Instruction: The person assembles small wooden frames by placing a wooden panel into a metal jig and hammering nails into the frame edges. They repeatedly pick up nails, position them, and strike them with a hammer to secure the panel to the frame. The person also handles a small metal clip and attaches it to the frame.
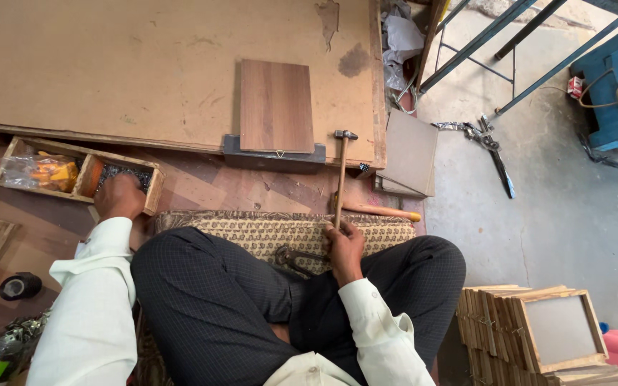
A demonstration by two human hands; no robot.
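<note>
Head view: right fingers clamped around the hammer handle; left fingers curled together inside the wooden box of nails.

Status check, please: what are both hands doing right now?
Left hand in the wooden box, grip hidden. Right hand shut on hammer. Brown panel ahead, nothing between.

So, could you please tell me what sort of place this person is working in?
Probably a small carpentry or frame-making workshop: the right hand holds a hammer, the left hand reaches into a wooden box of nails, and wooden frames are stacked nearby.
</note>
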